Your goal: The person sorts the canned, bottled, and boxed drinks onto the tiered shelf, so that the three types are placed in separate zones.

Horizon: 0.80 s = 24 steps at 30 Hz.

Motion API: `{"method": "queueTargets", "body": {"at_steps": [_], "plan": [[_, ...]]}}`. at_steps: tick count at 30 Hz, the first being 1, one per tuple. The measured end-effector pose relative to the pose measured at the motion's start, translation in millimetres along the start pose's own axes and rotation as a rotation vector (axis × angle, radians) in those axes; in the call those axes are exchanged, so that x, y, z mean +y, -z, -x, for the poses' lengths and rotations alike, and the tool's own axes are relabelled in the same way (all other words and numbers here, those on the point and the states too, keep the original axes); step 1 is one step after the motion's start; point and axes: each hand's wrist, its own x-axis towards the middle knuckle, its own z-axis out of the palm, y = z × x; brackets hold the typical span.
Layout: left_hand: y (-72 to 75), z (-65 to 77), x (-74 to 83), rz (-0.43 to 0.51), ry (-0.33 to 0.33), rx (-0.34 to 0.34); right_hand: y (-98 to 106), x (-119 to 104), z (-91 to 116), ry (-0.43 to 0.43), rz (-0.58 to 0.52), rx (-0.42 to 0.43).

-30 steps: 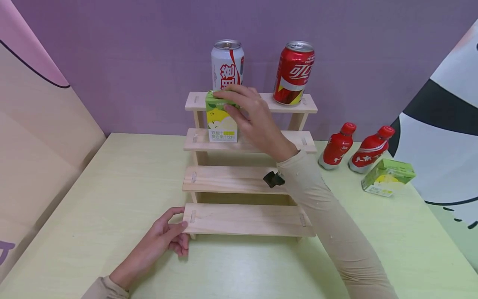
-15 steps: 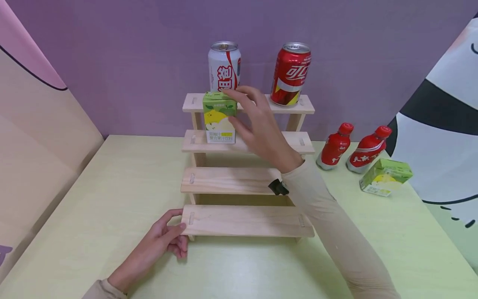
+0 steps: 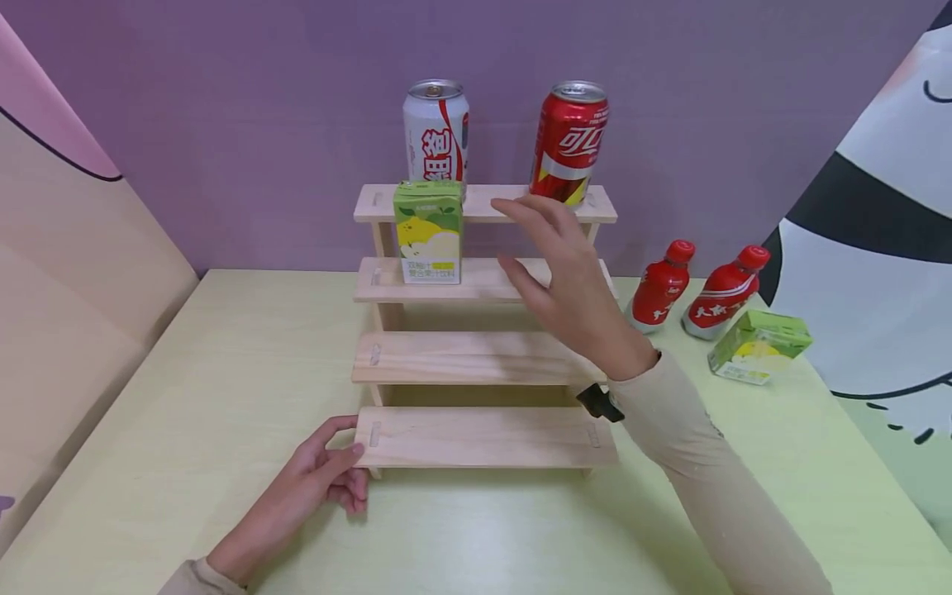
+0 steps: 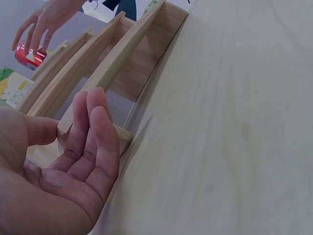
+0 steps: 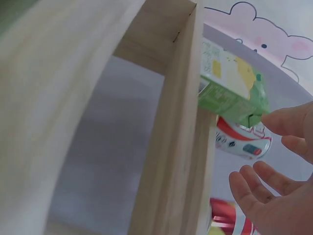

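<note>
A stepped wooden shelf rack stands in the middle of the table. My left hand pinches the left end of its lowest board; in the left wrist view the fingers curl beside that end. My right hand hovers over the upper boards, fingers spread and holding nothing. To its left, apart from it, a green and yellow juice carton stands upright on the second board from the top. Behind the carton a white can stands on the top board, partly hidden. A red can stands farther right up there.
Two red bottles with red caps, a left one and a right one, stand right of the rack. Another juice carton lies on its side in front of them. A purple backdrop rises behind the table.
My right hand has let go of the juice carton and moved right, away from it. The carton stays on its board. My left hand keeps its hold on the rack.
</note>
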Motion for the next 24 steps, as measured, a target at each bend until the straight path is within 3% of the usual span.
{"method": "queueTargets", "body": {"at_steps": [6, 13, 24], "plan": [[0.6, 0.7, 0.7, -0.005, -0.003, -0.006, 10.9, 10.9, 18.4, -0.034, -0.012, 0.012], [1.1, 1.2, -0.3, -0.007, -0.013, -0.01, 29.6, 19.7, 41.3, -0.008, 0.025, 0.054], [0.7, 0.2, -0.6, -0.013, -0.016, -0.003, 59.7, 28.5, 69.5, -0.095, 0.116, 0.078]]}}
